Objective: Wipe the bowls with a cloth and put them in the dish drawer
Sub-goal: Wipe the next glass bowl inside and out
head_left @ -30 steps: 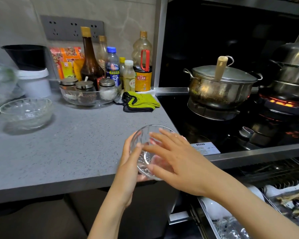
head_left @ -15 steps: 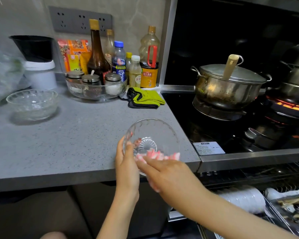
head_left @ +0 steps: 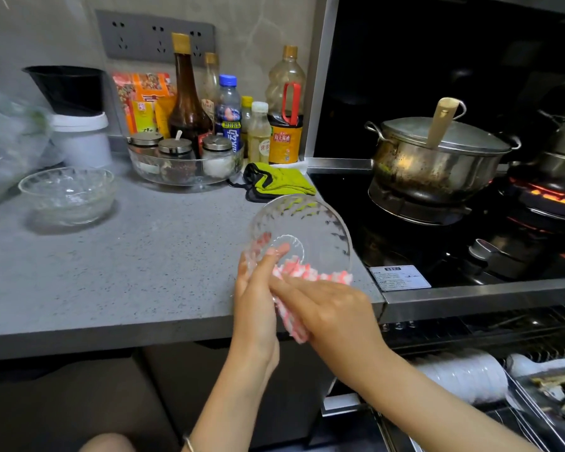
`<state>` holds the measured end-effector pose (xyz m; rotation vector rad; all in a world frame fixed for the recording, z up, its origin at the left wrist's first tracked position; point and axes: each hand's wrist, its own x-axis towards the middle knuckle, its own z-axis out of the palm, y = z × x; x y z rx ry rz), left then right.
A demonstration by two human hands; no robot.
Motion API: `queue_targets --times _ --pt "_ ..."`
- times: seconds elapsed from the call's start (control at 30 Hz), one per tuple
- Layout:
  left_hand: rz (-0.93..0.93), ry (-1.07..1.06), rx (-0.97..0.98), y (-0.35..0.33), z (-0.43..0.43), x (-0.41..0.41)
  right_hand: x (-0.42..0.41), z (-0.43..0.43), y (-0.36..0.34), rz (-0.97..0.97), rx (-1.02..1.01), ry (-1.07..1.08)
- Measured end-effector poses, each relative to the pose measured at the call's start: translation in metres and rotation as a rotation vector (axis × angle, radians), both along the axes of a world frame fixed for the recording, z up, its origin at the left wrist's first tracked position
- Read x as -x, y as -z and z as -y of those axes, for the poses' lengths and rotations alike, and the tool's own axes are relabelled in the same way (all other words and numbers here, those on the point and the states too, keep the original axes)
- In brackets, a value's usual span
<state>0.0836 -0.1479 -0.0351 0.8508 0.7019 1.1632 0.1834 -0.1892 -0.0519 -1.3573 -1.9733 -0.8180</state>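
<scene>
A clear patterned glass bowl [head_left: 310, 230] is held tilted on edge above the counter's [head_left: 111, 272] front corner, just beside the stove. The left hand [head_left: 256, 308] grips it at the bowl's eight o'clock: the thumb lies on the near face, pointing up toward the round base, while the other fingers [head_left: 264, 240] show as pink smears behind the glass. The right hand [head_left: 335, 313] closes on the rim at six o'clock, knuckles toward the camera, its fingertips out of sight behind the glass. A pink-and-white band shows there through the pattern, and I cannot tell whether it is skin or fabric.

From the held bowl, a second bowl [head_left: 67, 194] stands upright on the counter at nine to ten o'clock, well apart. A green cloth [head_left: 279, 182] lies crumpled at twelve o'clock, near the rim. A lidded steel pot [head_left: 437, 158] sits on the stove at two o'clock. The dish drawer [head_left: 516, 415] stands open at five o'clock, with white dishes [head_left: 463, 376] racked inside.
</scene>
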Motion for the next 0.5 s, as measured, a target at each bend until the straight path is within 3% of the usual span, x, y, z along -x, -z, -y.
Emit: queue_targets --times 0.07,0.2,0.3,0.5 --pt "0.023 0.019 0.026 -0.001 0.000 -0.001 0.005 -0.002 0.006 -0.033 0.011 0.004" --pt "-0.117 0.038 -0.110 -0.003 -0.012 0.018 -0.020 0.003 0.005 0.182 0.037 -0.099" --pt "-0.119 0.077 -0.159 -0.007 -0.012 0.023 -0.029 0.004 0.003 0.260 0.020 -0.050" --pt "0.017 0.056 -0.099 -0.007 0.007 0.006 0.011 0.001 0.008 -0.037 -0.011 -0.021"
